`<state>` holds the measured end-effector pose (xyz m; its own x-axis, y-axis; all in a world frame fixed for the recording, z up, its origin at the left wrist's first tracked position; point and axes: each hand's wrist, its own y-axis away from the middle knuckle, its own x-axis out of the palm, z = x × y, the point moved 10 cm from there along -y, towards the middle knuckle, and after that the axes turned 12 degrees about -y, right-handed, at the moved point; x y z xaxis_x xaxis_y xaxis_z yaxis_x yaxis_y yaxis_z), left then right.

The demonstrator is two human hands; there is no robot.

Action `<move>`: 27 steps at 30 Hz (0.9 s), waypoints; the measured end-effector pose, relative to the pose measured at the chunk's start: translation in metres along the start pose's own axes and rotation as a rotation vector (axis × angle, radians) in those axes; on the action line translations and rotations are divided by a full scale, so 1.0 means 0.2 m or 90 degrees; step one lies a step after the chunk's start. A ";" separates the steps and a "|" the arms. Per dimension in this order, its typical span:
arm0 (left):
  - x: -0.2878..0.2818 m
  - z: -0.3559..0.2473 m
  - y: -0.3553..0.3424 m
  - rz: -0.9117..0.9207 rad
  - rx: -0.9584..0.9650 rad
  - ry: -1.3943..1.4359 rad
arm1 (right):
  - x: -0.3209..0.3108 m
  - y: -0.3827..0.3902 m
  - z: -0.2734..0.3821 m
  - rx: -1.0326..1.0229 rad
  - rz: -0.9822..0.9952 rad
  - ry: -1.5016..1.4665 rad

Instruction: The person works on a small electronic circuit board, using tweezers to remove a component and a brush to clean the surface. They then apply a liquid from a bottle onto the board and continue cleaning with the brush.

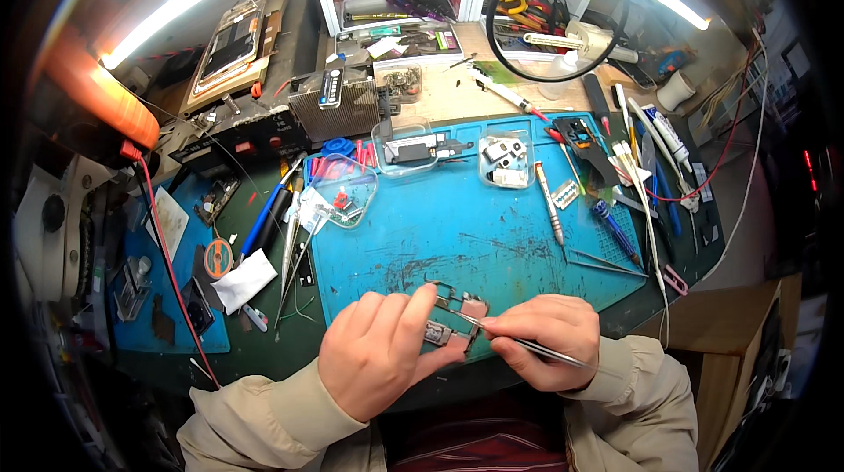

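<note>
My left hand [380, 351] pins a small phone circuit board [457, 312] against the near edge of the blue work mat [457, 235], fingers curled over its left side. My right hand [547, 337] grips metal tweezers [519, 340] like a pen. Their tips touch the board close to my left fingertips. The lower part of the board is hidden under my fingers.
Clear plastic trays [338, 191] with small parts sit at the mat's far edge, another tray [505, 160] beside them. A screwdriver [550, 204], spare tweezers [607, 261] and brushes lie to the right. Tools, a tape roll [218, 257] and a white cloth [244, 280] lie left. Shelves stand behind.
</note>
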<state>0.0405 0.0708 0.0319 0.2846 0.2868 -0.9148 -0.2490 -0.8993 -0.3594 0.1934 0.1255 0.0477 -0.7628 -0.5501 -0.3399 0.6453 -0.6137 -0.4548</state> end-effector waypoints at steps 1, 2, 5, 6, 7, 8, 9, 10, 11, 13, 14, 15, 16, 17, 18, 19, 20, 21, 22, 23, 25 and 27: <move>-0.01 -0.01 0.00 -0.002 0.003 0.005 | 0.01 0.00 0.03 -0.011 0.012 0.023; -0.01 -0.02 0.00 -0.005 0.006 0.010 | 0.00 0.02 0.01 0.026 0.006 -0.018; -0.12 -0.10 0.04 -0.071 0.123 0.008 | 0.03 0.10 -0.02 0.136 0.003 -0.153; -0.16 -0.15 0.07 -0.102 0.180 0.005 | 0.04 0.12 -0.01 0.165 0.018 -0.198; -0.18 -0.18 0.09 -0.149 0.214 0.070 | 0.06 0.13 0.00 0.196 0.031 -0.240; -0.17 -0.19 0.11 -0.128 0.231 0.073 | 0.08 0.15 0.00 0.227 0.044 -0.282; -0.16 -0.19 0.13 -0.108 0.249 0.075 | 0.10 0.17 0.00 0.253 0.057 -0.312; -0.14 -0.20 0.16 -0.087 0.262 0.077 | 0.10 0.18 -0.01 0.273 0.041 -0.334; -0.15 -0.19 0.16 -0.097 0.238 0.054 | 0.08 0.18 -0.03 0.292 0.025 -0.357; -0.12 -0.16 0.14 -0.025 0.199 0.055 | 0.03 0.19 -0.06 0.303 -0.027 -0.357; -0.11 -0.14 0.14 0.011 0.180 0.056 | 0.01 0.17 -0.06 0.260 -0.057 -0.302; -0.10 -0.11 0.15 0.038 0.173 0.028 | 0.01 0.13 -0.04 0.206 -0.054 -0.214; -0.11 -0.08 0.13 0.010 0.138 0.034 | 0.02 0.10 -0.02 0.153 -0.050 -0.125; -0.13 -0.05 0.10 -0.018 0.102 0.040 | 0.04 0.10 -0.04 0.154 -0.052 -0.118; -0.14 -0.01 0.08 -0.045 0.067 0.046 | 0.05 0.11 -0.05 0.155 -0.054 -0.111; -0.12 0.02 0.07 -0.042 0.033 0.062 | 0.06 0.11 -0.06 0.157 -0.053 -0.104; -0.10 0.04 0.06 -0.036 0.023 0.077 | 0.07 0.11 -0.06 0.164 -0.048 -0.097; -0.08 0.05 0.05 -0.031 0.014 0.092 | 0.07 0.12 -0.07 0.171 -0.043 -0.089; -0.07 0.06 0.04 -0.026 0.005 0.106 | 0.07 0.12 -0.08 0.176 -0.038 -0.082; -0.06 0.06 0.05 -0.008 0.002 0.105 | 0.07 0.11 -0.07 0.169 -0.034 -0.072; -0.05 0.05 0.04 0.003 0.011 0.083 | 0.08 0.10 -0.06 0.155 -0.026 -0.050; -0.05 0.05 0.04 0.011 0.009 0.071 | 0.08 0.10 -0.05 0.142 -0.026 -0.036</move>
<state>0.0266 0.0641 0.0358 0.3810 0.2327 -0.8948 -0.2670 -0.8989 -0.3474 0.1941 0.1094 0.0244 -0.7888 -0.5493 -0.2759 0.6122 -0.7425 -0.2719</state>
